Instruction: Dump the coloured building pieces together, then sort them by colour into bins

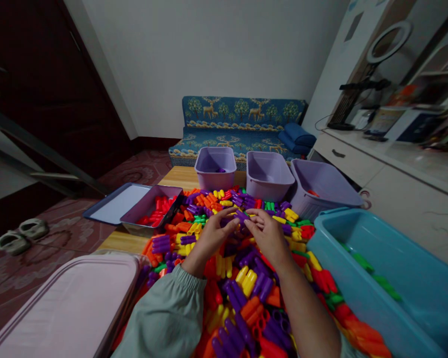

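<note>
Over the middle of a heap of colourful plastic pieces, my left hand (215, 232) and my right hand (268, 233) come together at a purple plastic piece (241, 217). The fingers of both hands are bent and pinch it from either side. It looks like the other pieces below, which are short rounded tubes joined side by side. Among those around my hands are purple tube pieces (234, 293), yellow tube pieces (247, 280) and orange tube pieces (252, 311), with red and green ones mixed in.
Three lilac bins (215, 178) stand along the table's far side, two with a few pieces inside. A blue tub (358, 268) with green pieces is at the right. Left are an open box (164, 195) with red pieces and a pink lid (67, 303). Behind stands a patterned sofa (242, 112).
</note>
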`<state>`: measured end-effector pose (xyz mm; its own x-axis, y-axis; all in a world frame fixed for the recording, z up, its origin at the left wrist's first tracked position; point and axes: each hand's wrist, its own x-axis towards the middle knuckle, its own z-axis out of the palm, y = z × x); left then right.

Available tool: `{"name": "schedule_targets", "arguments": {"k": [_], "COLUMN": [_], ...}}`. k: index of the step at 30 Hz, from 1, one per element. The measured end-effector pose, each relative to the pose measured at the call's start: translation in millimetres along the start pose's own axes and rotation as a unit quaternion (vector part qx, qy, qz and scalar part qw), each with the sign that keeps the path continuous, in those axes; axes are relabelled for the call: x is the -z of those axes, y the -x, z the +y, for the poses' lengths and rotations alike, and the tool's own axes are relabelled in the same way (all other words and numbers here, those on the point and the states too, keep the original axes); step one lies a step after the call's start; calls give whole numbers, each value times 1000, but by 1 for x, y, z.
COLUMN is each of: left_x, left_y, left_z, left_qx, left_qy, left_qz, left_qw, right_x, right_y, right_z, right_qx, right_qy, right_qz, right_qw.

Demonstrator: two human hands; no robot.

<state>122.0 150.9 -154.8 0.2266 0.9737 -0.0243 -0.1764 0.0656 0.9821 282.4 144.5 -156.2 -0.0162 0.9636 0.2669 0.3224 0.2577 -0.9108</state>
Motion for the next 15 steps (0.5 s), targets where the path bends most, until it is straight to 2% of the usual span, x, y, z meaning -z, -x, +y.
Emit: {"name": "schedule_targets", "arguments": {"k": [2, 8, 15], "left_x": [0, 3, 0], "left_y": [0, -5, 0], "left_z": [-1, -6, 6], "left_qx": [-4, -22, -11], "left_qy": [-17, -14, -3], "left_qz": [-5, 35, 97], "left_qw": [1000, 999, 995], "right_x": [-1, -1, -3], "right_y": [0, 1, 3], "right_z": [-1, 4, 3], "right_qx": [1, 2, 13], "right_qy": [-1, 17, 38], "right_qz": [-13, -48, -56], "right_qw": [1000, 999, 998]}}
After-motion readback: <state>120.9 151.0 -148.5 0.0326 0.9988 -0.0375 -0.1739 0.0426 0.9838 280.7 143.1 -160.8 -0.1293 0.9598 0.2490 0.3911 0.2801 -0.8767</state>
